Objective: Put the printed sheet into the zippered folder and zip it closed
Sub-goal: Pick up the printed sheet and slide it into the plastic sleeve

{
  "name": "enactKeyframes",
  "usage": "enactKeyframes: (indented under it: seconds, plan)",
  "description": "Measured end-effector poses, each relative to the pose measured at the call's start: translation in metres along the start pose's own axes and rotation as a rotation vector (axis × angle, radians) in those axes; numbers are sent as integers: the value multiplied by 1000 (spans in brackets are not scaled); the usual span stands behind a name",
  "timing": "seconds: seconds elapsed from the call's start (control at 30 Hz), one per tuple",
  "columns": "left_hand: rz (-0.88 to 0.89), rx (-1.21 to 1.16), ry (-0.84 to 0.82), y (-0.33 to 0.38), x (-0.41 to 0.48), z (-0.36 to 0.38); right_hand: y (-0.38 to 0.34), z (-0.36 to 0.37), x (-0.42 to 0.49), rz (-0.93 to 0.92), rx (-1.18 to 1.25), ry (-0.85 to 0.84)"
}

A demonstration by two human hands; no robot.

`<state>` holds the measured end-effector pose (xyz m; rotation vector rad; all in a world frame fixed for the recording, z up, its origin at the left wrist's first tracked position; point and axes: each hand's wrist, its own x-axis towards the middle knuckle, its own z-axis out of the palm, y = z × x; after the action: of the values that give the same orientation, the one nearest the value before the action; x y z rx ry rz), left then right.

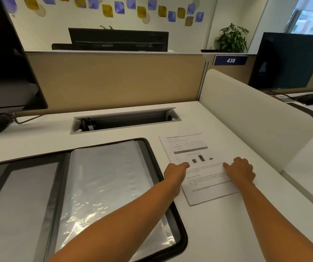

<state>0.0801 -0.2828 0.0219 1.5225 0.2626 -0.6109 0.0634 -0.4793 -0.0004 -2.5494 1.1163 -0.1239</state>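
Printed sheet [204, 178] flat on desk [227, 233], at 3 o'clock of open zippered folder [104, 176] (clear sleeves showing). Left hand [176, 172], right hand [241, 172]: bent fingertips pressing sheet's middle, nothing pinched.

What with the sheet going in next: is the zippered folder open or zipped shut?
Open: the zippered folder lies spread flat on the desk, both inner halves facing up, clear sleeves exposed on its right half.
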Motion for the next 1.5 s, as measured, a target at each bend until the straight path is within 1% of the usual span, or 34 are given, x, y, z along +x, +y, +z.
enactKeyframes:
  seconds: [0.1, 0.17, 0.33, 0.47, 0.6, 0.67, 0.8, 0.87, 0.93, 0.97, 1.07, 1.13, 1.27, 1.37, 1.5]
  plan:
    - [-19, -27, 4, 1, 1, -2, 1, -1, 2, 106, 113, -50]
    - [-40, -53, -7, 3, 1, -5, 1, -2, 1, 130, 180, -65]
    - [-65, -55, -22, 5, 1, -12, -5, -9, -6, 87, 272, 48]
    - [-83, -101, -14, 11, -2, -21, -20, -25, -18, 4, 417, 165]
    - [-49, -90, -3, 15, -8, -30, -47, -48, -41, -79, 598, 232]
    - [-5, -110, 7, 18, -12, -37, -62, -60, -55, -147, 684, 234]
    - [110, -223, 33, 28, -19, -64, -92, -83, -84, -282, 806, 232]
    - [190, -252, 80, 37, -28, -86, -107, -93, -99, -349, 855, 231]
    - [293, -300, 127, 45, -39, -114, -120, -97, -113, -419, 928, 185]
    - [353, -344, 118, 48, -45, -130, -126, -97, -120, -444, 972, 147]
    - [488, -445, -6, 53, -63, -176, -144, -86, -143, -503, 1091, 10]
    - [571, -395, -11, 52, -75, -203, -153, -71, -159, -558, 1131, -72]
    - [702, -248, 72, 49, -98, -242, -163, -37, -184, -617, 1137, -244]
    - [742, -169, 105, 42, -112, -262, -172, -23, -200, -630, 1137, -338]
    - [755, -101, 133, 29, -119, -275, -180, -11, -214, -644, 1158, -414]
